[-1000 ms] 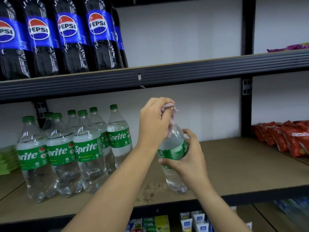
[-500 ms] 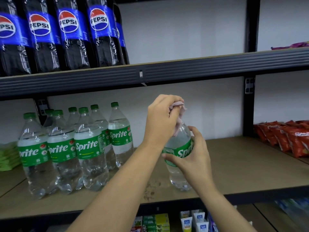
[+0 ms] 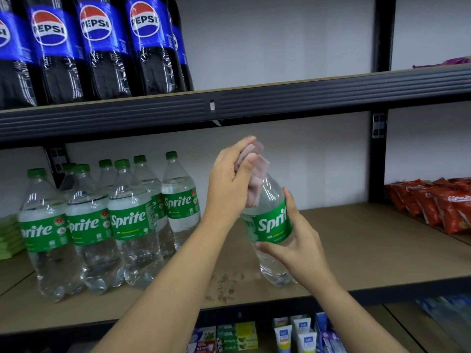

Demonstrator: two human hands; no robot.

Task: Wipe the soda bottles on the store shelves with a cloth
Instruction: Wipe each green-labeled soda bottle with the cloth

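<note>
One Sprite bottle (image 3: pixel 270 225) is getting cleaned right now, and I guess the job is far from done. I hold it out in front of the shelf (image 3: pixel 356 240), tipped to the left, with its bottom on or just above the board; I cannot tell which. My left hand (image 3: pixel 229 182) is up at the top of the bottle. Its fingers (image 3: pixel 244 146) are curled tight round a pink cloth (image 3: pixel 254 189), and the cloth covers the cap and neck and hangs down onto the shoulder. My right hand (image 3: pixel 295 240) wraps round the green label from the right side, thumb up by the clear part, other fingers under the label.

Seven or so other Sprite bottles (image 3: pixel 127 225) stand in a bunch to the left, well apart from my hands. Big Pepsi bottles (image 3: pixel 96 47) wait on the shelf above. I cannot tell which of those are already wiped.
</note>
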